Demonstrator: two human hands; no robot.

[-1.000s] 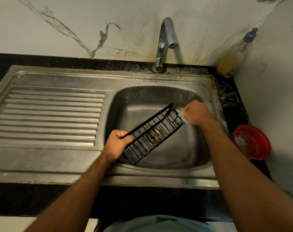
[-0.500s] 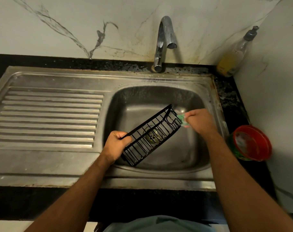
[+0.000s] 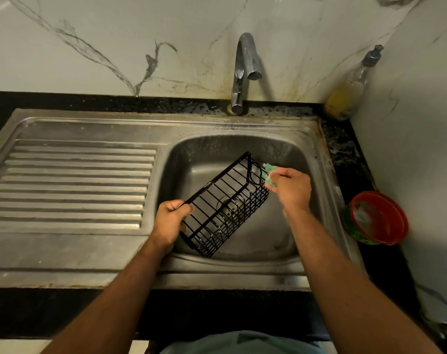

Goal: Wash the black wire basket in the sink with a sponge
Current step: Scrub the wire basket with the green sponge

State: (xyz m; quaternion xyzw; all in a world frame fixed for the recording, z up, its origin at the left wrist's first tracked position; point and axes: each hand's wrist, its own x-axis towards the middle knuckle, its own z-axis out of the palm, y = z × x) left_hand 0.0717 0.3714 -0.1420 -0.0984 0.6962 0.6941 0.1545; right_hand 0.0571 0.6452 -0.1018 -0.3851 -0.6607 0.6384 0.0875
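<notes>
Here the black wire basket (image 3: 227,208) hangs tilted over the bowl of the steel sink (image 3: 242,254), its long axis running from the near left up toward the far right, with the drain visible through its wires. The left hand (image 3: 170,224) takes it at the near left end, fingers curled round the top rim wire in a clenched grip, so that this end sits above the sink's front edge. The right hand (image 3: 291,190) is at the opposite, far end, its grip closed on a soapy green sponge (image 3: 269,175) that is pressed against the basket's end wires; only part of the sponge shows past the fingers. Both forearms reach in from the bottom of the view. To the left of the bowl lies the ribbed draining board (image 3: 74,182), part of the same steel unit. A chrome tap (image 3: 244,72) stands behind the bowl, its spout pointing over it, with no water seen running. On the dark worktop (image 3: 345,146) at the right, a clear bottle (image 3: 350,90) with yellow liquid stands in the back corner against the marble wall, and a red-rimmed round tub (image 3: 375,218) sits beside the sink, well apart from the bottle.
</notes>
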